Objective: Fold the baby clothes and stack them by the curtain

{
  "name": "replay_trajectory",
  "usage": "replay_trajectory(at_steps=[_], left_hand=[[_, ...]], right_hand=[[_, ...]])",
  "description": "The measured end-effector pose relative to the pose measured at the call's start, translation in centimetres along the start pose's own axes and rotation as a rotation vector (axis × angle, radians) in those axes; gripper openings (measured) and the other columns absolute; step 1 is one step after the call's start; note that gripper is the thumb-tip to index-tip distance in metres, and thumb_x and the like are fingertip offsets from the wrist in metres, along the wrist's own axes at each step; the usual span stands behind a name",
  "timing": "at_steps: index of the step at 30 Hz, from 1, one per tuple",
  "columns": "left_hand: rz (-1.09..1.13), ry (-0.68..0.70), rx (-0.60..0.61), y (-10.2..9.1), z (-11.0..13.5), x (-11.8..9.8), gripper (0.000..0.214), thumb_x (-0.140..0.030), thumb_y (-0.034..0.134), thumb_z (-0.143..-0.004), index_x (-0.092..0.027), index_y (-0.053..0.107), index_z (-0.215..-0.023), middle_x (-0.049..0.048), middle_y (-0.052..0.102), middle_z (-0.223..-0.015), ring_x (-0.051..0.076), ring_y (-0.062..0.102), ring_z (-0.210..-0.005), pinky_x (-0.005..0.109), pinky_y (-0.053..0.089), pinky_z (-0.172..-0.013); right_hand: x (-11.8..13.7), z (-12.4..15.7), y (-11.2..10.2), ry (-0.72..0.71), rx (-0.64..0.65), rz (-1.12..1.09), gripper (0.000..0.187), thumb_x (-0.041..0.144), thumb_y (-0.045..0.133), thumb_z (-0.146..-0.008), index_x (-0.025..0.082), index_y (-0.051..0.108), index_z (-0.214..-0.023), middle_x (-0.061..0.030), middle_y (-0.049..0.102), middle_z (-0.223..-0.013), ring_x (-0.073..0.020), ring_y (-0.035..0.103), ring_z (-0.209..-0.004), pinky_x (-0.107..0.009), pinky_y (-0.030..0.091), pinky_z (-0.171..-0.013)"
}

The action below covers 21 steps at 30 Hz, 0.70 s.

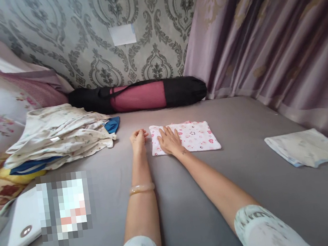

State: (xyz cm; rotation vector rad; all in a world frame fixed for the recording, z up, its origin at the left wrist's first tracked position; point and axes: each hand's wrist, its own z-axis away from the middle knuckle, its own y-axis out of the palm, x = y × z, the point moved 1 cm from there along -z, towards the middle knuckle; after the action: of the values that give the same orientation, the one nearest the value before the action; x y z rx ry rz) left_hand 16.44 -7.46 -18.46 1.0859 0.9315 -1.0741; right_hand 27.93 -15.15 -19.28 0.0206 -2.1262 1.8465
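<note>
A folded white garment or cloth with pink and red prints (198, 136) lies flat on the grey bed sheet in front of me. My right hand (169, 139) rests palm down on its left part, fingers stretched out and spread. Just off the cloth's left edge is my left hand (139, 139), its fingers curled in, with nothing visible in them. A pale bangle (142, 188) circles my left forearm.
Rumpled light printed clothes (63, 131) are heaped at the left. A folded pale garment (312, 146) lies at the right. A black and pink rolled bag (137, 97) lies along the wall. A white power bank (26, 219) with cables sits at lower left beside a blurred-out object.
</note>
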Motion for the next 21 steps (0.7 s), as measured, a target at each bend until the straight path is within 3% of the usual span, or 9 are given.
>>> replay_trajectory(at_steps=[9,13,17,21], left_hand=[[-0.023,0.017,0.001,0.0,-0.1,-0.1,0.005,-0.02,0.056,-0.078,-0.017,0.058,-0.081,0.0035,0.065,-0.081,0.009,0.063,-0.064,0.019,0.043,-0.059],[-0.009,0.036,0.002,-0.2,-0.4,0.0,0.007,-0.022,0.057,-0.078,-0.017,0.058,-0.082,0.0046,0.066,-0.081,0.01,0.063,-0.064,0.019,0.044,-0.059],[0.007,0.03,-0.005,-0.3,-0.5,0.1,0.007,-0.021,0.056,-0.077,-0.016,0.058,-0.082,0.0044,0.066,-0.08,0.01,0.064,-0.064,0.02,0.044,-0.059],[0.008,0.038,-0.014,-0.2,-0.5,0.0,0.007,-0.02,0.055,-0.077,-0.016,0.058,-0.082,0.0048,0.066,-0.08,0.01,0.064,-0.064,0.021,0.045,-0.06]], right_hand=[[1.4,-0.8,-0.9,-0.06,-0.035,0.02,0.054,0.038,0.025,-0.098,0.013,0.04,-0.144,-0.0132,0.03,-0.154,-0.0265,0.02,-0.143,-0.052,0.007,-0.115],[2.6,-1.9,-0.1,-0.171,-0.024,0.027,0.055,0.037,0.026,-0.098,0.012,0.034,-0.147,-0.0101,0.028,-0.156,-0.0231,0.019,-0.144,-0.05,0.006,-0.116],[2.8,-2.5,1.1,-0.175,0.026,0.03,0.057,0.038,0.028,-0.097,0.012,0.035,-0.147,-0.0106,0.031,-0.154,-0.0231,0.024,-0.142,-0.049,0.011,-0.115],[2.8,-2.3,1.2,-0.191,-0.027,0.008,0.056,0.038,0.029,-0.097,0.01,0.037,-0.145,-0.0116,0.034,-0.153,-0.0243,0.027,-0.141,-0.048,0.014,-0.115]])
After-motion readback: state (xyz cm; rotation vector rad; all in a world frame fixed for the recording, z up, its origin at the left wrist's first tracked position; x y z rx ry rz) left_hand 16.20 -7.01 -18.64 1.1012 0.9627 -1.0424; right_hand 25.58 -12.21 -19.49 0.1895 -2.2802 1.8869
